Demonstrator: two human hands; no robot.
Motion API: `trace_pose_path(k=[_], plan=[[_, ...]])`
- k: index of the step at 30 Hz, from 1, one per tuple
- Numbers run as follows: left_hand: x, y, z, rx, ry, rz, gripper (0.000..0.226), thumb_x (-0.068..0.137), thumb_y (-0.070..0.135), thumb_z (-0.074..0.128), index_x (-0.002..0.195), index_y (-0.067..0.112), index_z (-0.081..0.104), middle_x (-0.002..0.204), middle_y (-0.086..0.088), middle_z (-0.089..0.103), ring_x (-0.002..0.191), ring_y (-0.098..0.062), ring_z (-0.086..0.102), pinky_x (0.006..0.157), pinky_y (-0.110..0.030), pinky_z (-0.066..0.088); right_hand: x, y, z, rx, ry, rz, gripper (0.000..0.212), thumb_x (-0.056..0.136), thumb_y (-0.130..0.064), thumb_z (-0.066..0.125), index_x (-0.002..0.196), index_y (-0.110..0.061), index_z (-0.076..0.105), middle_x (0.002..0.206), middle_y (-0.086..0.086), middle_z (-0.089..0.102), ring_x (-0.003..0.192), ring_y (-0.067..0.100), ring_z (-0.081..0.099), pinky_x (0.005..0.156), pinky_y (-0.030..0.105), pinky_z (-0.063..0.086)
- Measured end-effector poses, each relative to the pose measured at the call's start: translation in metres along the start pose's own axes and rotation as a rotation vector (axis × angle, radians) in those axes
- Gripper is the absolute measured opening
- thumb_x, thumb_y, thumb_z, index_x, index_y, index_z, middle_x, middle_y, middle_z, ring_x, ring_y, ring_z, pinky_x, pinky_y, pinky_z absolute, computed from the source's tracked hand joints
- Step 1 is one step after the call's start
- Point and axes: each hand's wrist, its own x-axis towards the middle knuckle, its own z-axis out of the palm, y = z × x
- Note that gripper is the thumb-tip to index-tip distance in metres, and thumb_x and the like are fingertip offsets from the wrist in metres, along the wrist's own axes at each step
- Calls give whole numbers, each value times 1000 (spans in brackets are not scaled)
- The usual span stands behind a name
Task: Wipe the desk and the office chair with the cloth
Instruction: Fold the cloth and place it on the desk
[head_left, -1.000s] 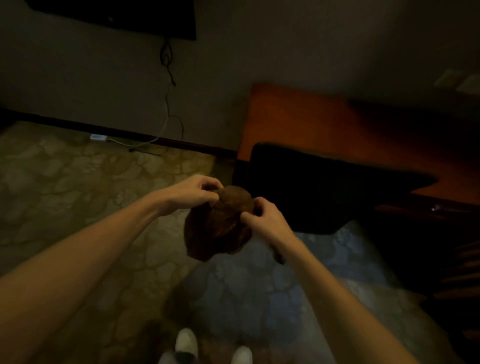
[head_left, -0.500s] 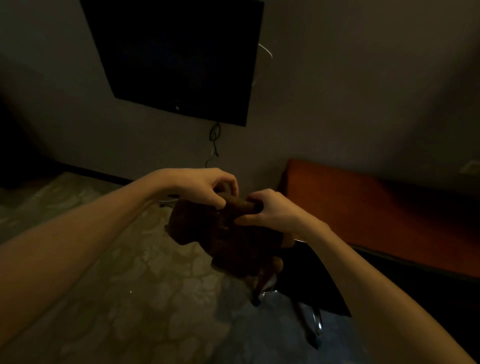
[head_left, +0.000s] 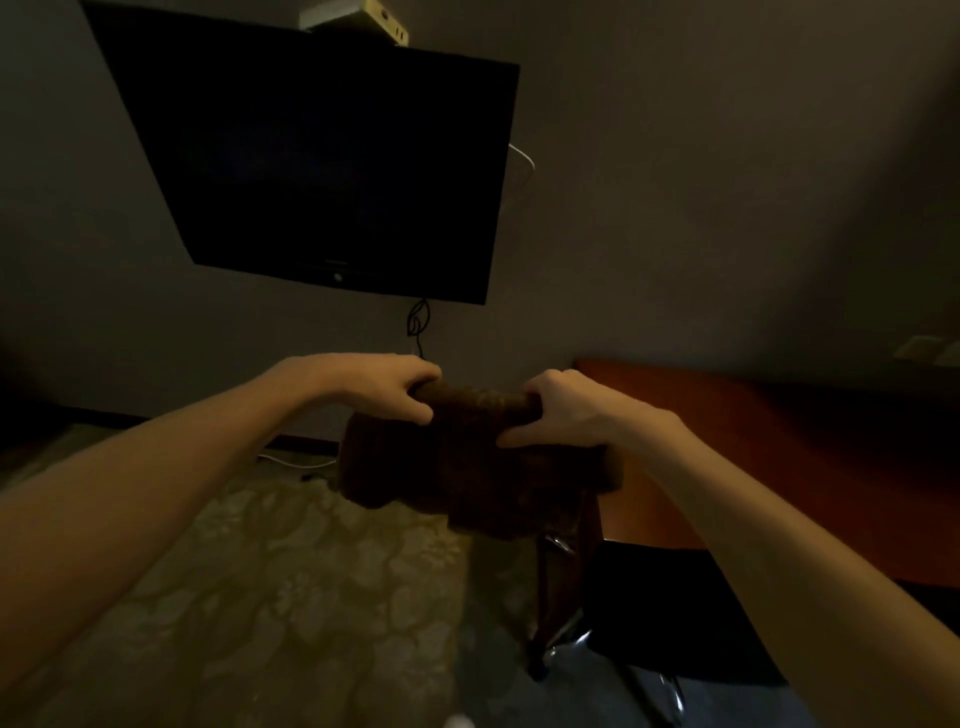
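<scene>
Both the left hand (head_left: 384, 387) and the right hand (head_left: 563, 415) grip the brown cloth (head_left: 467, 467) in the air; the bench (head_left: 779, 441) lies to the right, nearer the right hand.

In a dim room, the left hand (head_left: 387, 387) and the right hand (head_left: 569, 415) each grip the top edge of a dark brown, nubbly cloth (head_left: 467, 473), fingers curled over it. The cloth is held in the air, stretched between them, and its lower part hangs down in folds. Behind it to the right stands a reddish-brown wooden desk (head_left: 779, 447), with a black office chair (head_left: 654, 597) just in front of it. A black flat screen (head_left: 332, 171) is mounted on the grey wall, and a dark cable (head_left: 418, 322) dangles below it. Pale patterned carpet (head_left: 270, 587) covers the floor.
</scene>
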Motion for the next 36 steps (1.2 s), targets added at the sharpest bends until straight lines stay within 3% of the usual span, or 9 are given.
trace_pose_path(k=[3, 6, 13, 17, 22, 26, 31, 34, 36], plan=[[25, -31, -17, 147, 119, 36, 16, 97, 48, 62, 93, 41, 48, 91, 18, 55, 80, 2, 54, 64, -21, 38, 26, 26, -9, -101, 6, -1, 57, 83, -59, 73, 124, -21, 64, 111, -3, 67, 94, 13, 65, 83, 33, 58], [56, -61, -37, 267, 196, 56, 20, 95, 61, 56, 88, 42, 54, 86, 14, 60, 77, -2, 57, 64, -30, 43, 63, 65, -17, -121, -7, 43, 66, 81, -58, 75, 133, -20, 59, 121, -2, 65, 107, 19, 64, 92, 38, 56], [164, -115, -101, 416, 178, 75, 19, 95, 55, 61, 93, 36, 59, 79, 17, 55, 70, 6, 52, 62, -27, 46, 166, 152, -39, 136, -116, 182, 44, 81, -46, 80, 117, -21, 69, 109, -5, 69, 101, 15, 68, 89, 36, 59], [244, -126, -120, 452, 117, 71, 17, 93, 45, 68, 97, 34, 57, 90, 10, 57, 78, -2, 53, 75, -32, 53, 199, 194, -59, 187, -101, 270, 29, 84, -39, 79, 108, -26, 68, 108, -5, 68, 98, 13, 66, 91, 36, 57], [339, -118, -124, 517, 39, 121, 27, 87, 52, 73, 95, 30, 61, 89, 10, 58, 81, -8, 57, 69, -30, 47, 193, 234, -60, 160, -26, 377, 10, 88, -42, 74, 92, -38, 65, 95, -12, 66, 82, 4, 63, 66, 22, 49], [412, -103, -125, 364, -90, 255, 18, 88, 42, 74, 86, 32, 59, 86, 9, 61, 75, -5, 57, 62, -27, 43, 179, 263, -56, 204, 49, 571, 19, 90, -42, 71, 99, -27, 64, 99, -2, 65, 86, 15, 63, 77, 38, 54], [494, -86, -126, 178, -350, 413, 15, 87, 21, 74, 98, 23, 64, 96, 1, 65, 81, -13, 63, 68, -33, 51, 162, 279, -40, 375, 132, 796, 16, 91, -27, 72, 98, -26, 58, 103, 1, 63, 92, 18, 63, 85, 36, 55], [534, -77, -124, 189, -469, 478, 25, 86, 18, 75, 103, 24, 58, 97, 2, 59, 79, -12, 58, 63, -26, 46, 159, 274, -23, 514, 122, 940, 21, 91, -19, 71, 108, -20, 60, 109, 3, 63, 99, 20, 64, 95, 44, 55], [551, -71, -120, 134, -491, 504, 28, 85, 16, 76, 106, 25, 60, 102, 0, 62, 85, -12, 61, 67, -24, 49, 156, 267, -4, 531, 134, 1025, 21, 94, -21, 69, 113, -21, 61, 110, 0, 63, 98, 17, 64, 89, 39, 56]])
